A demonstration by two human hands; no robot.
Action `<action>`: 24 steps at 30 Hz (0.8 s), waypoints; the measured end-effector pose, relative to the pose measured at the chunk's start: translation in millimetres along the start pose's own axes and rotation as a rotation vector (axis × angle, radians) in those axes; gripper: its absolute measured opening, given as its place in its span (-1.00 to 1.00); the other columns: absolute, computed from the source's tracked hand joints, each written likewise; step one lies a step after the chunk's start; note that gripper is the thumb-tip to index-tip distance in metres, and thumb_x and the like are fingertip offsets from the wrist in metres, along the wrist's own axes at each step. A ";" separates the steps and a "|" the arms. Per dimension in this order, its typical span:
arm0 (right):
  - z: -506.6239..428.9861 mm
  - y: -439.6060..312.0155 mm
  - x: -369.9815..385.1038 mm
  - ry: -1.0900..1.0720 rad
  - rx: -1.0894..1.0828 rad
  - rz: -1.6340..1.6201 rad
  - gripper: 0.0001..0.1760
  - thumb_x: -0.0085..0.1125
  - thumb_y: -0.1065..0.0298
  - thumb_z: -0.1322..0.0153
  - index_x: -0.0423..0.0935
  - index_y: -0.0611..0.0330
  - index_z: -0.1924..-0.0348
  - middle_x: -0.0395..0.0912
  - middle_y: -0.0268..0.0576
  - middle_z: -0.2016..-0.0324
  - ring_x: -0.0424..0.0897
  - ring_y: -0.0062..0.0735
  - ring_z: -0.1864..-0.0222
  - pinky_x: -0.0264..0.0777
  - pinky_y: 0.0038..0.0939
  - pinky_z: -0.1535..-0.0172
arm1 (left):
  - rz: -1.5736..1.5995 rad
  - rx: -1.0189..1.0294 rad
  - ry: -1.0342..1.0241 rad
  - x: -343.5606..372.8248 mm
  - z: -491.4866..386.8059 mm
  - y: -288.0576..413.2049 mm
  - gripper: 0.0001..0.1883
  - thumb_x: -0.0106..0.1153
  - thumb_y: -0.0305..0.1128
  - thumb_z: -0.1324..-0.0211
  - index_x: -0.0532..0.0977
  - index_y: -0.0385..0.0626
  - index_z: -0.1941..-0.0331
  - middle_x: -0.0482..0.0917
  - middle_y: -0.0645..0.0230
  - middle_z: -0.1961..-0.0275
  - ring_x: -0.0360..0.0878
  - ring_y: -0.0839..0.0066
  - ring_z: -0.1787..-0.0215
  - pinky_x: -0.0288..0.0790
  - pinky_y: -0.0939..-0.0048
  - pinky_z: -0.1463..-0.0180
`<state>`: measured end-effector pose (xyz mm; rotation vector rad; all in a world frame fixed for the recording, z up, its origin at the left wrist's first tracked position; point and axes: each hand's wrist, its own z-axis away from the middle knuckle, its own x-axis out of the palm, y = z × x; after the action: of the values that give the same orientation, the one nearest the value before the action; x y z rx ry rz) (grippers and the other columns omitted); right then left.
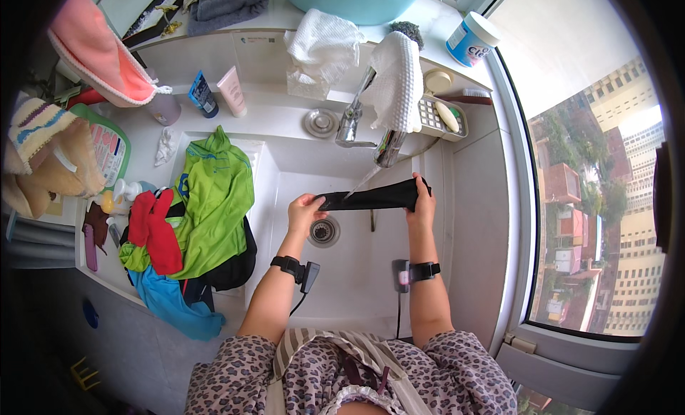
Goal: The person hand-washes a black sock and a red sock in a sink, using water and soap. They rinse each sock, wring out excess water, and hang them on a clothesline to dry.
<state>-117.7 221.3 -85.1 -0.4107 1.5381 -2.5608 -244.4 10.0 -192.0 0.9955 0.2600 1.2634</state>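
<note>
Between my two hands a black fabric tube [377, 196], perhaps a sleeve or sock, is stretched flat above the sink. My left hand [306, 214] pinches its narrower end. At the wider end, my right hand [421, 201] grips the edge, with the fingers partly behind the cloth. A chrome faucet [389, 150] runs a thin stream of water onto the fabric, nearer its left end, where it looks wet. Below lies the white sink basin [342, 276] with a round metal drain [324, 231].
Left of the basin lie green [219, 201], red [166, 233] and blue garments [171, 302] in a heap. White cloths [393, 78] hang at the faucet and back ledge. A soap dish [441, 118], brush [471, 97] and blue-white tub [471, 40] stand back right. A window [588, 201] borders the right.
</note>
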 end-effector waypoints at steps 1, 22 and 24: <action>4.3 2.6 2.3 -0.027 -0.035 0.042 -0.77 0.12 0.18 -0.38 0.58 0.05 0.18 0.48 -0.42 0.47 0.46 -0.62 0.57 0.14 -0.55 0.68 | -0.180 0.136 0.055 1.8 0.6 -0.2 -0.85 0.20 -0.36 -0.14 0.48 -0.18 0.32 0.59 0.34 0.36 0.55 0.49 0.57 0.48 0.44 0.48; 34.6 80.8 73.6 -0.493 -0.248 0.574 -0.40 -0.28 0.03 -0.51 0.15 0.25 -0.29 0.07 0.05 -0.32 0.03 -0.14 -0.36 -0.08 -0.33 -0.34 | 0.445 -0.068 -0.175 81.5 41.9 -1.0 -0.51 -0.24 -0.11 -0.38 0.15 -0.12 -0.27 0.24 0.32 -0.29 0.17 0.49 -0.33 0.10 0.44 -0.35; 42.7 81.4 77.5 -0.485 -0.208 0.554 -0.39 -0.27 0.02 -0.52 0.14 0.27 -0.30 0.12 -0.02 -0.30 0.06 -0.24 -0.36 -0.09 -0.39 -0.34 | 0.460 -0.104 -0.182 77.9 35.9 3.3 -0.50 -0.21 -0.11 -0.36 0.16 -0.12 -0.26 0.26 0.32 -0.28 0.19 0.49 -0.31 0.11 0.44 -0.33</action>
<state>-181.7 127.7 -124.9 -0.4959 1.4709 -1.7382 -196.7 61.0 -142.1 1.1090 -0.1871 1.5692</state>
